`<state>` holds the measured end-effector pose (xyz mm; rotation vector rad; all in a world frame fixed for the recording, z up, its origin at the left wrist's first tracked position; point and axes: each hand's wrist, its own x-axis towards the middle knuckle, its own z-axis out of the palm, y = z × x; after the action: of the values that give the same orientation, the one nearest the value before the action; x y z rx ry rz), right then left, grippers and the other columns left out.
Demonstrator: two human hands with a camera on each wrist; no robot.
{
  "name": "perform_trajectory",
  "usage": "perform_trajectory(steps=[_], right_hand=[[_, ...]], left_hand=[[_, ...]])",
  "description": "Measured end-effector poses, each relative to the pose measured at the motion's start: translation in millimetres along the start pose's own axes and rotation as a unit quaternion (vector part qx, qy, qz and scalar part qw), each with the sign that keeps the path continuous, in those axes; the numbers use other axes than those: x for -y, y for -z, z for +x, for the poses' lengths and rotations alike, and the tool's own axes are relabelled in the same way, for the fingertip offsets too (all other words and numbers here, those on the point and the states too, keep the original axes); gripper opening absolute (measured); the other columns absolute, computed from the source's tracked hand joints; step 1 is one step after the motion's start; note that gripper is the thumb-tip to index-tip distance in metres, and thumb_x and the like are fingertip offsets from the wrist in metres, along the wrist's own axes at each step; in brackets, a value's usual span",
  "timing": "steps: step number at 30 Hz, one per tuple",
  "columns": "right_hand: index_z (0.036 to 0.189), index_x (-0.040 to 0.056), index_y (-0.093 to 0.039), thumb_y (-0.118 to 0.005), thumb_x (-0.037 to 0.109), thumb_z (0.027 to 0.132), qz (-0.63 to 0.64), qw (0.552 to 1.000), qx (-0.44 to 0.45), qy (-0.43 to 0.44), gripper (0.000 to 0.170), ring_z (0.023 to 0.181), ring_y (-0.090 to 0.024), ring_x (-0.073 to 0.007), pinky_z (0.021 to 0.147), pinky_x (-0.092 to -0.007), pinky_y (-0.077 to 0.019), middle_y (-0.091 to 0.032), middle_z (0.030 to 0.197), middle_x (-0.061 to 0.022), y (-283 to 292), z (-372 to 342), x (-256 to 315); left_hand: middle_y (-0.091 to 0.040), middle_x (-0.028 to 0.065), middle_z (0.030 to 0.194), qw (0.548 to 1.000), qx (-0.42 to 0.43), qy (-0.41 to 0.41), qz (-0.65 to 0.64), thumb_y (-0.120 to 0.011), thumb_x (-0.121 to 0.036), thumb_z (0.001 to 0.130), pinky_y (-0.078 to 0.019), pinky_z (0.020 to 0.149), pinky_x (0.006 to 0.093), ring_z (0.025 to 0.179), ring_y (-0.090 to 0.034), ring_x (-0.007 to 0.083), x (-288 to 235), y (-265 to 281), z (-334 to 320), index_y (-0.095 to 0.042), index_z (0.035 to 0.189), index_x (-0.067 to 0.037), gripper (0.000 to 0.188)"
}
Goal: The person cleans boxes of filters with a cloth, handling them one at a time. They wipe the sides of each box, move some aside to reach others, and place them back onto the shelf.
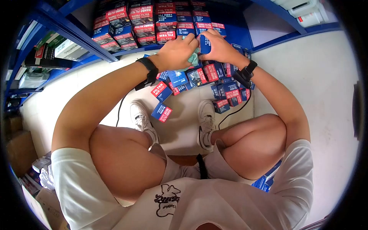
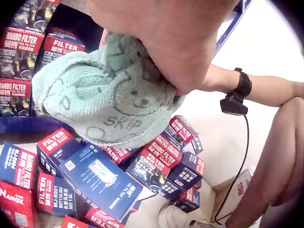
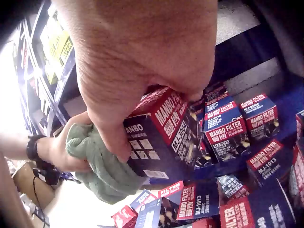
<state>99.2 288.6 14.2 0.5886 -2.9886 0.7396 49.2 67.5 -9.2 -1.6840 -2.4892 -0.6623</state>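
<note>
My left hand grips a pale green cloth with dark printed letters and drawings; the cloth hangs in folds below the fingers. Close beside it, my right hand holds a blue and red oil filter box marked MJ-3004, with thumb and fingers on its opposite sides. In the right wrist view the cloth lies right at the box's lower left side. Both hands are in front of the shelf, above many similar filter boxes heaped on the floor. Part of the held box is hidden by the right hand.
Stacked filter boxes fill the left part of the blue shelf. More goods stand on a side shelf at left. The person squats, with white shoes near the heap. Cables run from the wrist cameras.
</note>
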Motion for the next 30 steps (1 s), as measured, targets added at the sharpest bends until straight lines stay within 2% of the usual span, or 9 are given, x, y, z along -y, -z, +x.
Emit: perform_trajectory(steps=[4,6,12,15,21,24,26,29,30], right_hand=[[0.126,-0.0024,-0.051,-0.088,0.03,0.068,0.019,0.999,0.042,0.003,0.076,0.119,-0.051,-0.0359,0.105,-0.0408,-0.0418,-0.052,0.123,-0.0183,-2,-4,5],[0.126,-0.0029,-0.051,-0.088,0.031,0.069,0.049,0.998,0.038,0.004,0.076,0.12,-0.051,-0.0357,0.105,-0.0405,-0.0414,-0.052,0.124,-0.0181,-4,-9,12],[0.129,-0.0039,-0.05,-0.087,0.034,0.071,0.081,0.994,0.068,-0.003,0.078,0.122,-0.05,-0.0355,0.106,-0.0404,-0.0406,-0.052,0.126,-0.0184,-6,1,19],[0.132,-0.0041,-0.049,-0.088,0.034,0.067,0.013,0.995,0.07,0.068,0.084,0.122,-0.048,-0.0384,0.106,-0.0431,-0.0407,-0.053,0.125,-0.0203,-18,9,-2],[0.132,-0.0003,-0.05,-0.087,0.018,0.067,-0.048,0.983,0.157,0.077,0.077,0.123,-0.045,-0.0348,0.103,-0.0436,-0.0409,-0.051,0.126,-0.0169,-26,14,-14],[0.135,0.0074,-0.051,-0.086,0.01,0.067,-0.146,0.971,0.142,0.129,0.077,0.121,-0.048,-0.0346,0.103,-0.0435,-0.0407,-0.048,0.131,-0.0164,-31,11,-15],[0.138,0.0178,-0.052,-0.083,0.004,0.067,-0.249,0.941,0.173,0.154,0.078,0.12,-0.051,-0.0352,0.102,-0.0436,-0.0448,-0.045,0.138,-0.0168,-31,8,-13],[0.137,0.0237,-0.054,-0.075,-0.002,0.071,-0.195,0.951,0.167,0.171,0.074,0.113,-0.056,-0.0354,0.097,-0.047,-0.0498,-0.043,0.141,-0.017,-39,2,-18],[0.141,0.0236,-0.049,-0.08,0.003,0.068,-0.215,0.946,0.181,0.163,0.082,0.127,-0.049,-0.0374,0.096,-0.0442,-0.0531,-0.036,0.149,-0.0179,-41,6,-16]], left_hand=[[-0.051,0.0145,0.115,1.0,0.003,0.012,0.001,-0.078,-0.015,0.068,-0.0562,0.073,0.0478,0.092,-0.065,0.0376,7,3,0,-0.05,0.12,-0.003,0.06],[-0.051,0.0161,0.116,0.997,0.054,0.047,0.02,-0.078,-0.015,0.069,-0.0571,0.074,0.0481,0.094,-0.065,0.0391,16,3,-2,-0.05,0.122,-0.001,0.062],[-0.051,0.0186,0.12,0.992,0.09,0.069,0.061,-0.077,-0.017,0.07,-0.0587,0.077,0.0484,0.1,-0.064,0.0414,38,1,-10,-0.049,0.126,0.001,0.065],[-0.051,0.0185,0.121,0.989,0.104,0.072,0.071,-0.078,-0.018,0.07,-0.0589,0.078,0.0481,0.101,-0.064,0.0415,38,0,-12,-0.049,0.126,0.001,0.065],[-0.051,0.0186,0.121,0.986,0.116,0.05,0.105,-0.078,-0.021,0.072,-0.0597,0.076,0.047,0.101,-0.064,0.0403,37,4,-15,-0.051,0.124,0.002,0.063],[-0.052,0.018,0.118,0.986,0.124,0.049,0.102,-0.079,-0.022,0.072,-0.0592,0.076,0.0473,0.1,-0.064,0.0397,39,3,-17,-0.051,0.123,0.001,0.062],[-0.051,0.0171,0.117,0.986,0.129,0.051,0.094,-0.079,-0.021,0.07,-0.0584,0.075,0.0484,0.099,-0.063,0.0401,41,1,-19,-0.05,0.123,-0.001,0.064],[-0.051,0.0168,0.117,0.982,0.153,0.054,0.101,-0.08,-0.021,0.07,-0.0579,0.075,0.0484,0.099,-0.064,0.0395,41,1,-20,-0.049,0.123,-0.001,0.065],[-0.052,0.0168,0.118,0.981,0.154,0.053,0.102,-0.08,-0.022,0.07,-0.0579,0.075,0.0482,0.099,-0.064,0.0393,41,1,-20,-0.049,0.123,-0.001,0.065]])
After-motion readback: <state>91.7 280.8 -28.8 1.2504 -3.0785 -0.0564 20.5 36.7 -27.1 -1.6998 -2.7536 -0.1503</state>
